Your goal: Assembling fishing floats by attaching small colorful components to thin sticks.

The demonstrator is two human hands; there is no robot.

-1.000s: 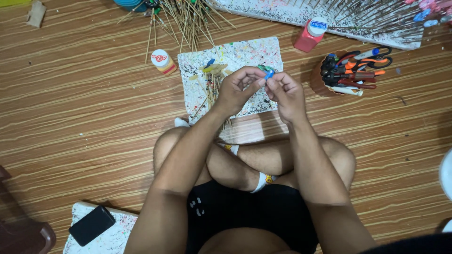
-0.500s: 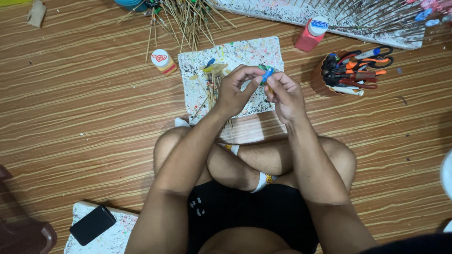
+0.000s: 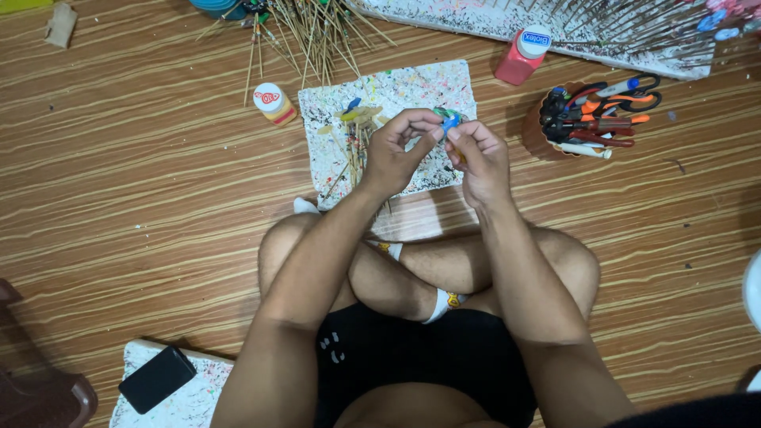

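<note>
I sit cross-legged on a wood-pattern floor. My left hand (image 3: pixel 399 150) and my right hand (image 3: pixel 476 155) meet in front of me, both pinching a small blue and green piece (image 3: pixel 449 121) between their fingertips. Under the hands lies a paint-speckled white board (image 3: pixel 380 95). On that board, just left of my left hand, rests a bunch of thin sticks with coloured tips (image 3: pixel 355 131).
A loose heap of bamboo sticks (image 3: pixel 309 32) lies at the top. A small yellow glue bottle (image 3: pixel 272 103), a red bottle with a white cap (image 3: pixel 522 55) and a brown holder of scissors and pens (image 3: pixel 590 115) surround the board. A black phone (image 3: pixel 157 379) lies lower left.
The blue piece sat tilted between the fingertips half a second ago; both hands have now closed in tighter around it. Arms and legs stay where they were.
</note>
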